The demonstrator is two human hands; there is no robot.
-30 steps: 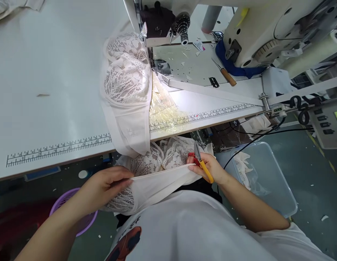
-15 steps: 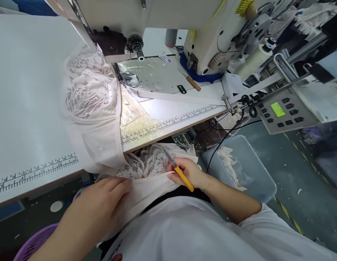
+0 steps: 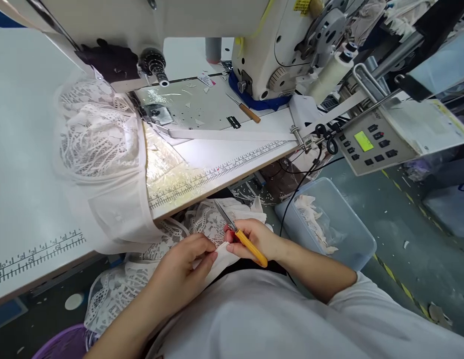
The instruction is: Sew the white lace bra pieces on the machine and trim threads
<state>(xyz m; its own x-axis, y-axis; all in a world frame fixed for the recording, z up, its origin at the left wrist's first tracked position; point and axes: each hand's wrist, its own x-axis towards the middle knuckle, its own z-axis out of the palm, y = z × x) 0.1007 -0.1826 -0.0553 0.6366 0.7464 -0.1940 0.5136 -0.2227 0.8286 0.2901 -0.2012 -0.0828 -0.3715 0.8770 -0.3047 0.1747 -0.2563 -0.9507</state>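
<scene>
My left hand (image 3: 189, 262) is closed, thumb and fingers pinching the edge of a white fabric band (image 3: 221, 259) in front of my lap. My right hand (image 3: 254, 242) is wrapped round yellow-handled scissors (image 3: 250, 248), whose metal blades point up and left. Its fingertips also touch the band's edge, close to my left fingertips. White lace fabric (image 3: 209, 217) hangs between the table edge and my hands, and more lace drapes below my left forearm. A larger lace garment part (image 3: 115, 199) lies over the table edge under the sewing machine head.
The sewing machine (image 3: 202, 17) stands on a table with a printed ruler (image 3: 217, 172). A wooden-handled awl (image 3: 249, 112) and a black blade (image 3: 233, 122) lie on its bed. A control panel (image 3: 377, 144) is at right, above a clear bin (image 3: 351, 234). A purple basket (image 3: 63, 344) sits lower left.
My left hand has moved right along the white band, up to my right hand, and now pinches its edge. More lace shows at lower left. The view has shifted right.
</scene>
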